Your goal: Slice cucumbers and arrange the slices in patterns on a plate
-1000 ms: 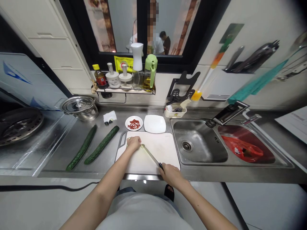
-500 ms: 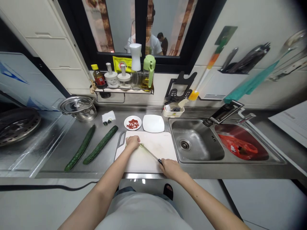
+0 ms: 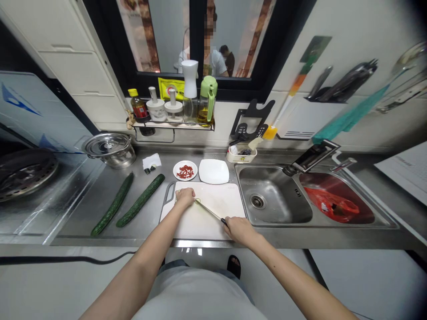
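Note:
On the white cutting board (image 3: 213, 229), my left hand (image 3: 184, 197) is closed with curled fingers over what looks like a pale green piece of cucumber, mostly hidden by the hand. Just right of those fingers is a thin round slice with a green rim (image 3: 198, 201), at the tip of a knife (image 3: 211, 211). My right hand (image 3: 239, 230) grips the knife's black handle, with the blade slanting towards my left hand. Two long green cucumbers (image 3: 115, 205) lie on the counter left of the board.
Behind the board stand a small plate of red pieces (image 3: 185, 170) and a white square plate (image 3: 214, 171). A lidded steel pot (image 3: 115, 151) sits back left. White paper (image 3: 151, 162) bears dark green bits. The steel sink (image 3: 273, 195) adjoins the board's right side.
The knife blade has tilted slightly at the slice and my right hand has shifted up a little. My left hand stays in place. The whole view has moved slightly.

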Demonstrator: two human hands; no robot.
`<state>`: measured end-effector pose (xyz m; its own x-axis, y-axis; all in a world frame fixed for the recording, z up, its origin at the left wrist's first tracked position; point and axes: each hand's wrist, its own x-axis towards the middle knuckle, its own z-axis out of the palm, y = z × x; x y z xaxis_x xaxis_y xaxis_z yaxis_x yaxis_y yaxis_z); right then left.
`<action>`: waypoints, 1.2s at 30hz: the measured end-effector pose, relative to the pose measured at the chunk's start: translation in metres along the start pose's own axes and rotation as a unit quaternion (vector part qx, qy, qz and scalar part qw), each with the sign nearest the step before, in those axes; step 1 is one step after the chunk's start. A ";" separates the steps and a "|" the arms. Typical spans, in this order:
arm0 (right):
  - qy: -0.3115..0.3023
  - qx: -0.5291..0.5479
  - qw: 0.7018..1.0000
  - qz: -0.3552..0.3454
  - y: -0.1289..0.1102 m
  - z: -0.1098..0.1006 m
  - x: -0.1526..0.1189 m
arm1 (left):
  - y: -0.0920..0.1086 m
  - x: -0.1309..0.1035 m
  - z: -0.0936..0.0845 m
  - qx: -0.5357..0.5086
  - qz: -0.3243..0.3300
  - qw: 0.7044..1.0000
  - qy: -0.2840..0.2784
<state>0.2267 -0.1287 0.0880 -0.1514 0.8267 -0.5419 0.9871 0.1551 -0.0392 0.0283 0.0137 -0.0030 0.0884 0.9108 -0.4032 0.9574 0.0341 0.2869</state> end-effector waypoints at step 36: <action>0.036 0.199 0.974 0.101 0.010 0.040 -0.024 | 0.001 -0.040 0.016 0.003 0.075 0.994 0.082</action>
<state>0.2422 -0.1690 0.0674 0.0591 0.8563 -0.5132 0.9365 -0.2256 -0.2686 0.0301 -0.0290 -0.0009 0.1846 0.9605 -0.2084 0.9386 -0.1094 0.3272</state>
